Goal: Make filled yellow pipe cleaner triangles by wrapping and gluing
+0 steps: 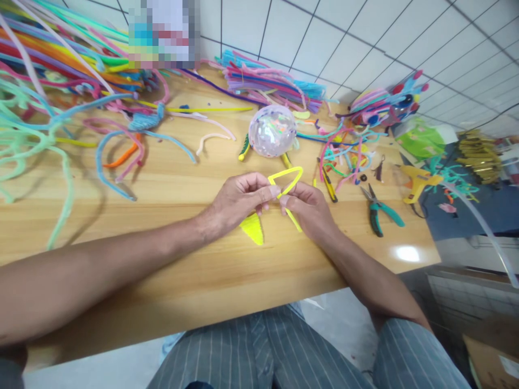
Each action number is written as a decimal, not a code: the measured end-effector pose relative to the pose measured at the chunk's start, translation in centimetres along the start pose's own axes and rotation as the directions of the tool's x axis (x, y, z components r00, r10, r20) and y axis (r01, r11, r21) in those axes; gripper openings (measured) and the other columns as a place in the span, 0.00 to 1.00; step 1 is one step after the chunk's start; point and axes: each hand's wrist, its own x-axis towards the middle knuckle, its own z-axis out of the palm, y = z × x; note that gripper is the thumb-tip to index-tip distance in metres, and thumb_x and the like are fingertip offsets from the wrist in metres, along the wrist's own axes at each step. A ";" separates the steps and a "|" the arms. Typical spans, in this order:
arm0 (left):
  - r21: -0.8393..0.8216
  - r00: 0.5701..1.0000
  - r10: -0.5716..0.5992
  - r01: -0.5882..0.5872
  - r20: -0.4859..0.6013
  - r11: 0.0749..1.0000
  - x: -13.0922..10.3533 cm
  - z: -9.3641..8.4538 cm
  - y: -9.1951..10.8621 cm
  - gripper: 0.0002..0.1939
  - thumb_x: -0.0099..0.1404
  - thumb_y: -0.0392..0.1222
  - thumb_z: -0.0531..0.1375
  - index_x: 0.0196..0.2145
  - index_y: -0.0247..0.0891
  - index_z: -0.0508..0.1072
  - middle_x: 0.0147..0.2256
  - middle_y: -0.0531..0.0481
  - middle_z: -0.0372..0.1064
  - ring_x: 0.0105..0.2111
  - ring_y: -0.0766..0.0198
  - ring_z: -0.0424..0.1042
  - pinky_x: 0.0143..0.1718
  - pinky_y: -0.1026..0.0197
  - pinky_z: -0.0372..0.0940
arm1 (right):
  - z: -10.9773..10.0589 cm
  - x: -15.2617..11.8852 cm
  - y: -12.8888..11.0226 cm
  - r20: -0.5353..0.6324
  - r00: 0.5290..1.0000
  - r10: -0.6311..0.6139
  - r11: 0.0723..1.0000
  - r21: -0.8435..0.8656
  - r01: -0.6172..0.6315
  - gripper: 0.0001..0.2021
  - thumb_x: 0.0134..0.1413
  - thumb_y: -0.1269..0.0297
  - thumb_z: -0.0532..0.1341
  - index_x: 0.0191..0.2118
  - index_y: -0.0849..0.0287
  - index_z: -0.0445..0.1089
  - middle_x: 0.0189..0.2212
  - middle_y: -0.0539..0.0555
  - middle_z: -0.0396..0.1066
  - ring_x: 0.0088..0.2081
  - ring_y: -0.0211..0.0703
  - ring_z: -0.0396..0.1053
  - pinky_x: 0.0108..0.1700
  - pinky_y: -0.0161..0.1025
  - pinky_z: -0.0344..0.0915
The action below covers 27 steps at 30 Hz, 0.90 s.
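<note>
Between my hands is a yellow pipe cleaner (292, 172), bent into a pointed loop with one end hanging down to the right. My left hand (246, 195) pinches it at the loop's left side, thumb on top. My right hand (307, 204) is closed on it where the strands meet, the two thumbs almost touching. Under my left hand, a flat yellow leaf-shaped piece (253, 229) shows its pointed end; its upper part is hidden by the fingers. A clear ball with shiny flakes (272, 131) stands on the table just beyond my hands.
Loose pipe cleaners (68, 124) spread over the left of the wooden table (182, 281), with a bundle (267, 81) by the tiled wall. To the right lie a yellow utility knife (330, 183), teal-handled pliers (379, 210) and a yellow glue gun (419, 182). Coloured scraps (344, 156) lie beyond the knife.
</note>
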 end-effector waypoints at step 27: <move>-0.012 0.993 0.115 -0.115 -0.014 0.993 0.5 -0.5 -0.1 0.20 0.53 0.54 0.77 0.34 0.37 0.81 0.24 0.55 0.72 0.21 0.70 0.67 0.25 0.65 0.63 | 0.4 -0.2 -1.0 0.081 0.991 0.111 0.973 0.194 -0.125 0.07 0.42 0.63 0.68 0.22 0.57 0.71 0.17 0.46 0.68 0.22 0.35 0.62 0.30 0.37 0.58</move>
